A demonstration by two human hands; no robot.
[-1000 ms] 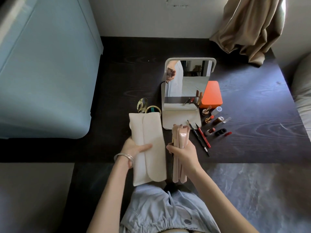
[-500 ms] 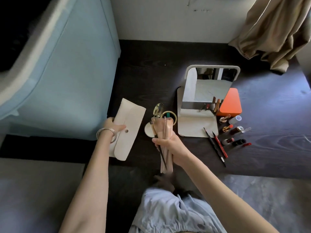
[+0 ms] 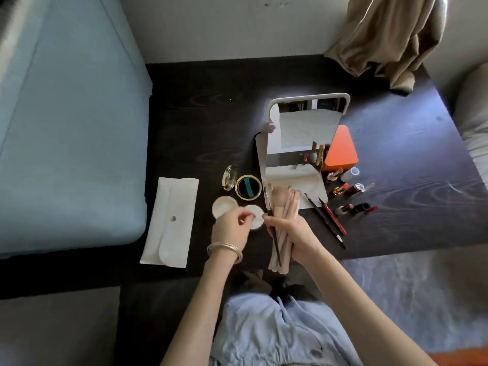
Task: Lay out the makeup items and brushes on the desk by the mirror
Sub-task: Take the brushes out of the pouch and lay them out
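I saw right hand (image 3: 291, 233) gripping the brush bundle (image 3: 284, 223) near the mirror (image 3: 306, 128); left hand (image 3: 232, 225) loosely curled, holding nothing, over a white pad (image 3: 255, 219).

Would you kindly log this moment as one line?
right hand: grips brush bundle | left hand: reaching toward it | pouch: on desk

We see pouch (image 3: 171, 220) far left on counter (image 3: 200, 122), compacts (image 3: 239, 192) between it and mirror (image 3: 303, 138); lipsticks (image 3: 346, 191) right of mirror.

The right hand (image 3: 293, 233) is curled tight around a bunch of makeup brushes (image 3: 284, 207). The left hand (image 3: 232, 225) hangs beside it with bent fingers, and its wrist wears bangles (image 3: 224, 248).
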